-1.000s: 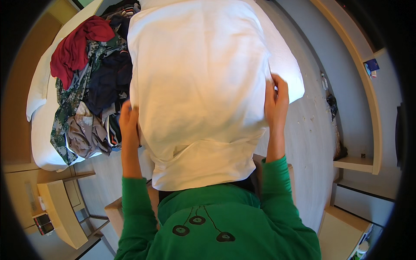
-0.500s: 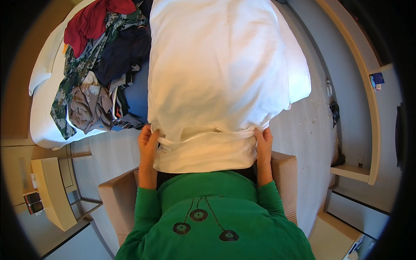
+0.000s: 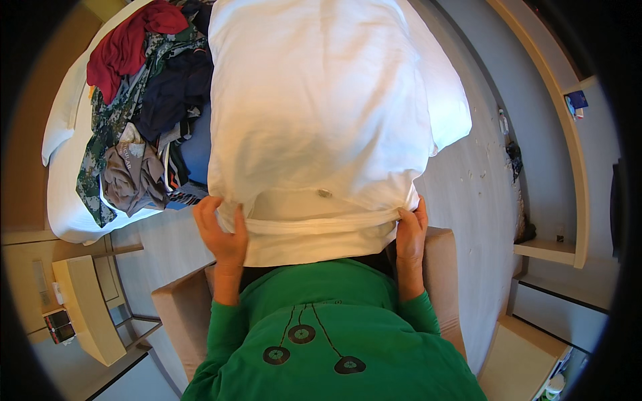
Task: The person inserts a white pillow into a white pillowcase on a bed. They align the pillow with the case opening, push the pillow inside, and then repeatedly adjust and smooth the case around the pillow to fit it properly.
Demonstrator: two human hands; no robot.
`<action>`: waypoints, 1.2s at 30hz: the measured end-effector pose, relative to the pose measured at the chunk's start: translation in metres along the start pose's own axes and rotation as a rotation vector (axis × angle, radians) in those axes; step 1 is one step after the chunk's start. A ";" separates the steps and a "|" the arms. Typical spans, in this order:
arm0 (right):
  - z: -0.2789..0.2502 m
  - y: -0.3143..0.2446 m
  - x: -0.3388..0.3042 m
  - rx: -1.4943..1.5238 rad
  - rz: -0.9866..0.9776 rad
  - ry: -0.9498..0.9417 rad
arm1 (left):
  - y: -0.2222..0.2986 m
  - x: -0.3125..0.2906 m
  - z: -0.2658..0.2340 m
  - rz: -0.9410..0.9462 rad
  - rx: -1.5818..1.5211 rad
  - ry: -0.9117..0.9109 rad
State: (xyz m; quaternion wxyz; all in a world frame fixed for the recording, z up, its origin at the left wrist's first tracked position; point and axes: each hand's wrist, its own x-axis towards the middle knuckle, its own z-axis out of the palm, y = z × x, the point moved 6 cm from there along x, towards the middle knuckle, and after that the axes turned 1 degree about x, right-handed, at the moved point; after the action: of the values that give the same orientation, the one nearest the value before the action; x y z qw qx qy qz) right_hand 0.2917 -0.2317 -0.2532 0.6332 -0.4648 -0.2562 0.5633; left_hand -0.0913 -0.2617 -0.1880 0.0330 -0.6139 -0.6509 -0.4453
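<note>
The large, soft, white fabric cover [image 3: 321, 120] is lying directly in front of the torso, its near end reaching the person's lap. The left hand [image 3: 224, 240] is now spreading its thumb and fingers apart, whereas half a second ago it was pinching the near edge. Its grip is standing open beside the cover's left corner; whether the thumb is touching the fabric cannot be told. The right hand [image 3: 410, 237] is keeping its grip closed, pinching the right end of the folded white fabric band [image 3: 321, 227]. Above this band, the shallow, pale opening [image 3: 287, 206] is now showing wider than before. Consequently, the right side is appearing secured, while the left corner is probably needing a renewed pinch for even tension.
</note>
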 end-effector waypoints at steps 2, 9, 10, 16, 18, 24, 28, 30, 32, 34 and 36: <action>0.005 -0.002 -0.005 -0.128 0.001 0.029 | 0.043 0.000 0.011 0.212 -0.013 0.067; 0.009 -0.004 -0.027 -0.186 0.001 -0.066 | 0.133 -0.025 0.109 0.567 -0.267 -0.475; 0.005 -0.005 -0.028 -0.238 -0.004 -0.056 | 0.137 -0.027 0.118 0.608 -0.264 -0.464; -0.005 -0.006 -0.040 -0.322 -0.023 -0.047 | 0.148 -0.036 0.147 0.739 -0.241 -0.388; -0.004 -0.007 -0.043 -0.343 -0.046 -0.073 | 0.150 -0.032 0.147 0.746 -0.247 -0.347; -0.002 -0.007 -0.042 -0.361 -0.101 -0.106 | 0.149 -0.008 0.126 0.392 -0.509 -0.332; 0.000 -0.007 -0.041 -0.446 -0.052 -0.108 | 0.169 0.001 0.103 0.437 -0.510 -0.301; 0.005 -0.012 -0.042 -0.496 -0.062 -0.121 | 0.182 0.003 0.093 0.525 -0.484 -0.254; 0.016 -0.026 -0.046 -0.693 -0.262 -0.115 | 0.192 0.007 0.087 0.588 -0.471 -0.217; 0.031 -0.038 -0.050 -0.836 -0.451 -0.114 | 0.200 0.005 0.082 0.633 -0.442 -0.235; 0.047 -0.045 -0.052 -0.960 -0.611 -0.107 | 0.208 0.002 0.078 0.651 -0.438 -0.245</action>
State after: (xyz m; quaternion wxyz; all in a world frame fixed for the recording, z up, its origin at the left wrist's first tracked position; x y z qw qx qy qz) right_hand 0.2606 -0.2643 -0.1826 0.4714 -0.5761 -0.6378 0.1977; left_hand 0.1197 -0.2436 -0.1217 -0.0369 -0.8287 -0.3117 -0.4634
